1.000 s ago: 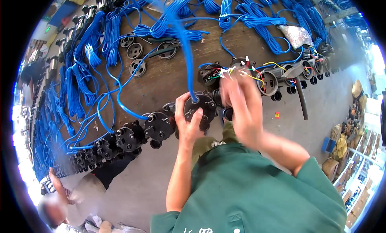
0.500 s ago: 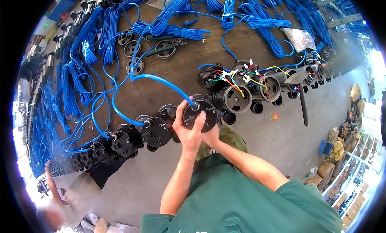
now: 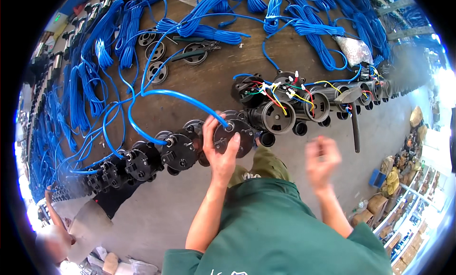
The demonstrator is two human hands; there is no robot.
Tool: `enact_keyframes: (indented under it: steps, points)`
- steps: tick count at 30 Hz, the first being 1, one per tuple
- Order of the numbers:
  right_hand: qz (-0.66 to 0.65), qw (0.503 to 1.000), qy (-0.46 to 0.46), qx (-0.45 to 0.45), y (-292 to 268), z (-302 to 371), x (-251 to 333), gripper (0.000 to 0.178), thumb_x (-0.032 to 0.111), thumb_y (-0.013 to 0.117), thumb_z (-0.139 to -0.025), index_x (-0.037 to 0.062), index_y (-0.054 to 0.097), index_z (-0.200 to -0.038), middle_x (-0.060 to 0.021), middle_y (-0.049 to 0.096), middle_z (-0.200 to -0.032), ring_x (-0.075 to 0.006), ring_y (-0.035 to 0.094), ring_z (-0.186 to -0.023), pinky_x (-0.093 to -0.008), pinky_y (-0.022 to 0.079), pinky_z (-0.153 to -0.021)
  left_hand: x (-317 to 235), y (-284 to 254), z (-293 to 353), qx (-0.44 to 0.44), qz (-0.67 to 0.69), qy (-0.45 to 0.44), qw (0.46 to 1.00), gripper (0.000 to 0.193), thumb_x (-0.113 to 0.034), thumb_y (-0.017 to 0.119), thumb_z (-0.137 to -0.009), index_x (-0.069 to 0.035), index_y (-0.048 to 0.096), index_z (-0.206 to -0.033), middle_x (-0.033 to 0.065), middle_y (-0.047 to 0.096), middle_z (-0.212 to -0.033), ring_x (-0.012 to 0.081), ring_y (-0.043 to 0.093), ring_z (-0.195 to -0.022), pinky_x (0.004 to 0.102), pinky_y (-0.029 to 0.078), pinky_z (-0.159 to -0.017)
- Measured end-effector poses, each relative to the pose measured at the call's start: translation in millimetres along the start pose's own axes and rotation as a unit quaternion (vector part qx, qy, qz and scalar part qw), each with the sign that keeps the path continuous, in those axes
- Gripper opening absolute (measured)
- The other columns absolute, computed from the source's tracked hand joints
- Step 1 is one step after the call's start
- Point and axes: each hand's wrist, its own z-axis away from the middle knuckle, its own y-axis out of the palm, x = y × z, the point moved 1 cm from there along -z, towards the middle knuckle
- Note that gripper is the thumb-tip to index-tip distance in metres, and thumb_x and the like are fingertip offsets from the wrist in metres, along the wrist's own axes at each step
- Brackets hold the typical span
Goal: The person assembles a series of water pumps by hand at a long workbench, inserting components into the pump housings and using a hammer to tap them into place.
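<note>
green sleeves at the bottom, both forearms rising from them; right hand (image 3: pixel 323 158) now off the bench and blurred in mid-air, well clear of the black pump body (image 3: pixel 232 135), where half a second ago sat tucked beside the left hand at the same unit, and a second ago worked up at the wired units; suggests the two-handed part of the work on this unit is over for the moment, with the left alone keeping it steady; right fingers loosely curled and a little apart, holding nothing that can be made out, though the blur hides detail.

left hand (image 3: pixel 221 151) wrapped around that round black body at the bench's near edge; thumb pressed on its right face, fingers (image 3: pixel 209 130) together on the left rim, a firm clasp rather than a pinch; blue cable (image 3: pixel 180 97) entering the centre of the body's face and arching up and left over the wooden bench (image 3: pixel 209 80).

to the left, a row of like black units (image 3: pixel 178 149) along the edge, each with its own blue lead; to the right, open units with red, yellow and green wires (image 3: pixel 280 92) showing; farther back, loose black round covers (image 3: pixel 154 49) and many coiled blue cable bundles (image 3: pixel 308 33); at far lower left, another person's arm (image 3: pixel 52 213), apart from this work.
</note>
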Motion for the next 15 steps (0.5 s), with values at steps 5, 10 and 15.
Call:
enact_keyframes:
  steps: [5,10,15]
  points:
    - [0.358,0.924,0.136,-0.01,-70.0,-51.2,-137.0,0.065,0.038,0.084,-0.085,-0.0011,0.054,-0.128,-0.0189,0.067,-0.116,-0.0364,0.063,-0.107,-0.0484,0.05,-0.094,12.8,2.5,1.8,0.028,0.065,0.083,0.994,0.089,-0.03,0.089,-0.072,0.0,0.048,-0.145,0.0195,0.054,-0.144,0.0364,0.054,-0.135,0.0473,0.041,-0.116]
    - [0.186,0.958,0.217,0.01,-91.4,-68.6,-133.5,0.052,0.04,0.078,-0.092,-0.0024,0.058,-0.07,-0.0079,0.058,-0.055,-0.0254,0.053,-0.054,-0.0427,0.043,-0.057,10.9,-6.5,-3.4,0.072,-0.112,0.184,0.974,0.111,-0.026,0.104,-0.058,-0.003,0.042,-0.147,0.0189,0.055,-0.145,0.0334,0.057,-0.131,0.0467,0.048,-0.112]
    - [-0.285,0.896,0.318,0.123,-100.8,-4.8,-8.1,0.042,0.034,0.07,-0.103,0.0053,0.054,-0.077,0.0018,0.049,-0.061,-0.0094,0.047,-0.053,-0.03,0.039,-0.05,12.8,-5.1,-2.5,0.048,-0.11,0.169,0.978,0.104,-0.017,0.097,-0.057,-0.005,0.044,-0.146,0.0167,0.06,-0.138,0.032,0.062,-0.123,0.0449,0.05,-0.109]
